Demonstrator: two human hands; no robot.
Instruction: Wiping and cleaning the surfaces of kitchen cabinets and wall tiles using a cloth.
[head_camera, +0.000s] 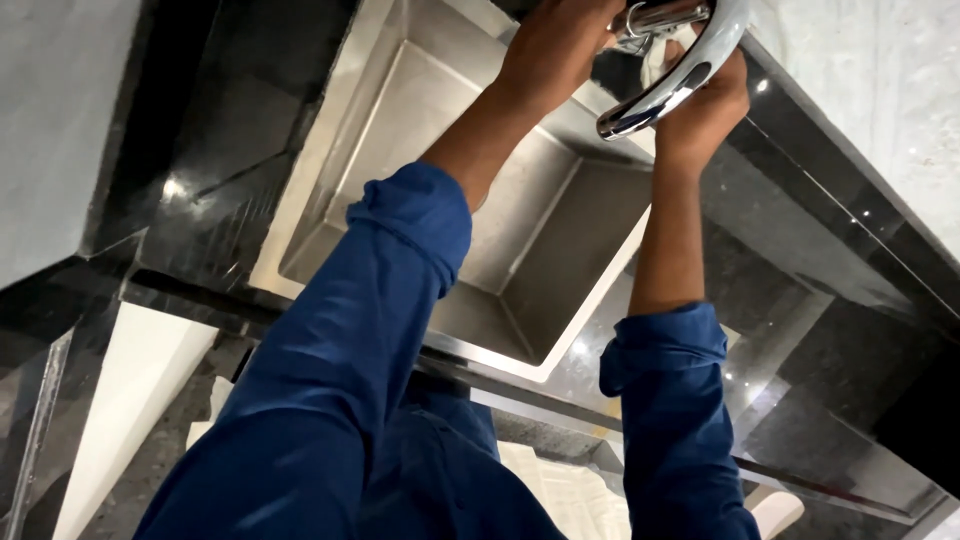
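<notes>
Both hands, left hand and right hand, closed around chrome faucet above far sink; rigid, slick metal, best gripped at spout's curve.

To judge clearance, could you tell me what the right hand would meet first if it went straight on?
The right hand already touches the chrome faucet; beyond looks like the pale wall, depth unclear.

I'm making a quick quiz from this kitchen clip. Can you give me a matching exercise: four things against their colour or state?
Things:
1. faucet
2. sink
3. sleeves
4. countertop

Descriptions:
A. blue, pushed up the forearms
B. shiny chrome, curved, gripped by both hands
C. black, glossy, speckled
D. grey metal, rectangular, nothing in it

Pairs: 1-B, 2-D, 3-A, 4-C
</notes>
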